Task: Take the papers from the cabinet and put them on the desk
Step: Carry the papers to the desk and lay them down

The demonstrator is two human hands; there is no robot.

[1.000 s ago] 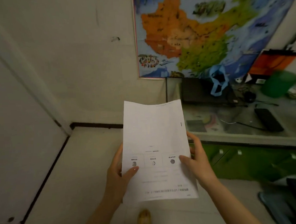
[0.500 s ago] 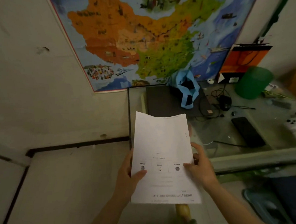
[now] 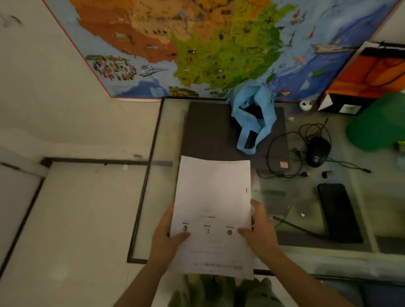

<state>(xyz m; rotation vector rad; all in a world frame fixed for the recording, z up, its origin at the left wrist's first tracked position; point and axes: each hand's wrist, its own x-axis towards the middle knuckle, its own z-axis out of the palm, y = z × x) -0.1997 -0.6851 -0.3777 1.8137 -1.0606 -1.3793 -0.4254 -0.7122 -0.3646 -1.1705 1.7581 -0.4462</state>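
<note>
We hold the papers [image 3: 214, 213] pinched in our left hand [image 3: 165, 237] and right hand [image 3: 259, 230] over the desk [image 3: 155, 174] corner, where they could slide off the glass edge if released here.

The papers [image 3: 213, 199] are a thin white sheaf, printed side up, with the text upside down to the viewer: three small round pictures in a row across the lower half, faint lines of print below them, and a dark line of type near the bottom edge. They are held nearly flat, tilted slightly, pinched at the left edge by the left hand [image 3: 165, 239] and at the right edge by the right hand [image 3: 259, 232]. They hover over the near left corner of the glass-topped counter [image 3: 156, 179], the far edge reaching toward a dark mat
</note>
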